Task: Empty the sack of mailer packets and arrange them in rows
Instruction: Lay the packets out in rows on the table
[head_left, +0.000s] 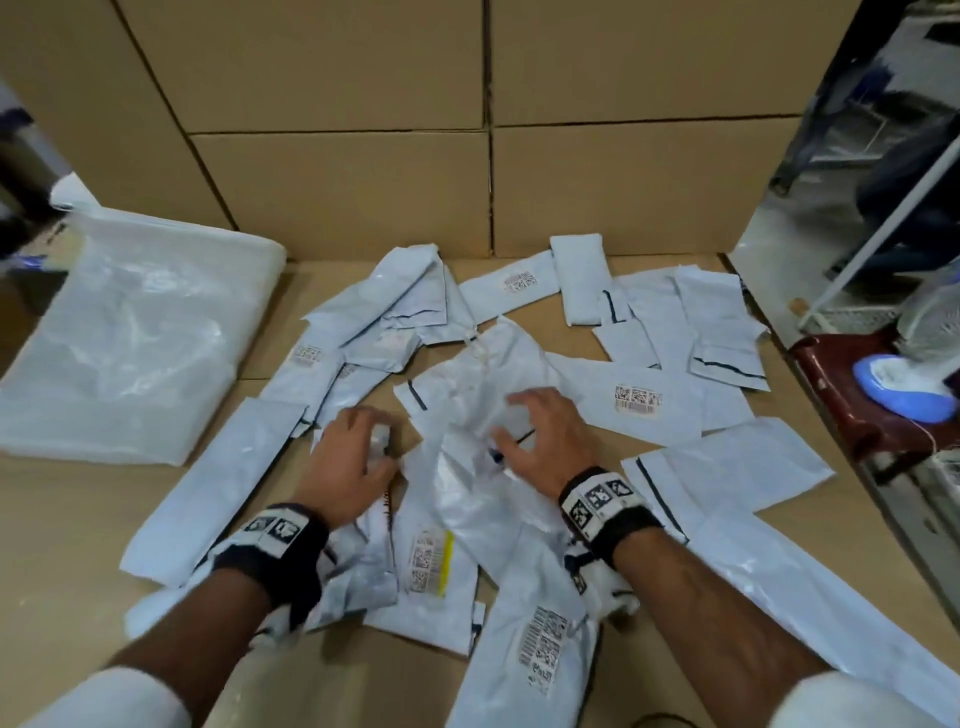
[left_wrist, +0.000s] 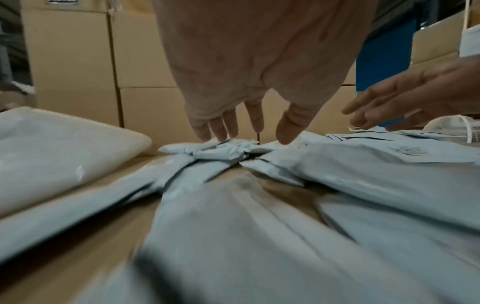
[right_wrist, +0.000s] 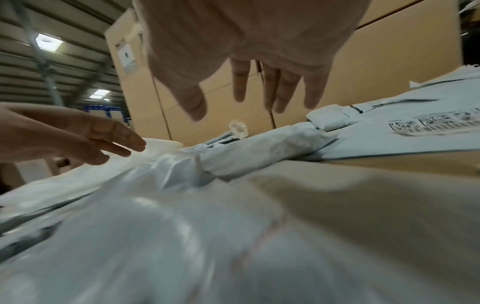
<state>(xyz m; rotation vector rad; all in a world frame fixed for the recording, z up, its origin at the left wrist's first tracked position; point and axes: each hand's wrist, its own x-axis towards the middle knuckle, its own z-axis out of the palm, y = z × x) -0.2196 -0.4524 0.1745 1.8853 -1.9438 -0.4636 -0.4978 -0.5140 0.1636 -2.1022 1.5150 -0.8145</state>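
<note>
Several grey mailer packets (head_left: 639, 400) lie scattered and overlapping on a cardboard surface (head_left: 62, 545); some show barcode labels. A crumpled shiny white sack (head_left: 483, 395) lies flat in the middle of the pile, its tie cord toward the back. My left hand (head_left: 353, 452) hovers just left of the sack, fingers straight, tips close above a bunched packet (left_wrist: 221, 152). My right hand (head_left: 535, 431) is spread over the sack with fingers apart, and the right wrist view shows nothing in its palm (right_wrist: 246, 102). The long packets (head_left: 540, 649) nearest me are partly hidden under my forearms.
A large folded clear plastic bag (head_left: 130, 338) lies at the left. Stacked cartons (head_left: 337, 182) wall off the back. Past the surface's right edge stands a red stool (head_left: 852, 395) carrying a fan with a blue base (head_left: 904, 389).
</note>
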